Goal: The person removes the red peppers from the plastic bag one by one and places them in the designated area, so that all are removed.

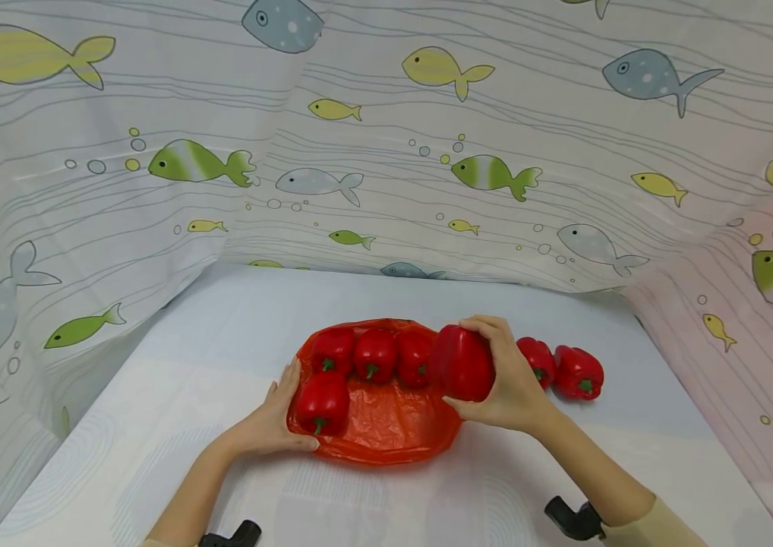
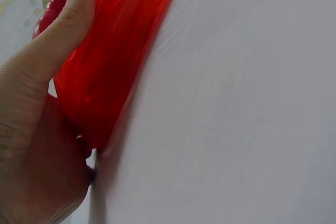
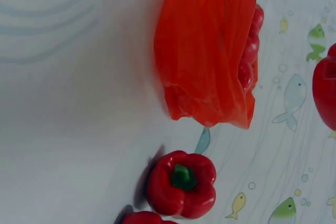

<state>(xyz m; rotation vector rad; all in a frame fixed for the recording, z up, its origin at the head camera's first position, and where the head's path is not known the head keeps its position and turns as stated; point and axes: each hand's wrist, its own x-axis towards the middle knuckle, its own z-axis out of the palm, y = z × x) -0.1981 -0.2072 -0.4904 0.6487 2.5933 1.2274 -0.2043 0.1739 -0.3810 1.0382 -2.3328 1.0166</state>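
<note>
A red plastic bag point(image 1: 386, 414) lies spread with its round mouth facing up, and several red bell peppers point(image 1: 323, 400) sit inside along its left and far sides. My left hand point(image 1: 277, 418) rests against the bag's left side, thumb at the near rim; in the left wrist view the thumb point(image 2: 65, 22) lies along the plastic. Above the bag's right edge, my right hand point(image 1: 506, 380) grips a red bell pepper point(image 1: 462, 363) from its right side. That pepper point(image 3: 326, 90) shows partly at the right edge of the right wrist view.
Two more red bell peppers point(image 1: 579, 374) lie on the white tabletop point(image 1: 496, 471) to the right, one partly behind my right hand. A fish-patterned curtain point(image 1: 373, 152) hangs around the back and both sides of the table.
</note>
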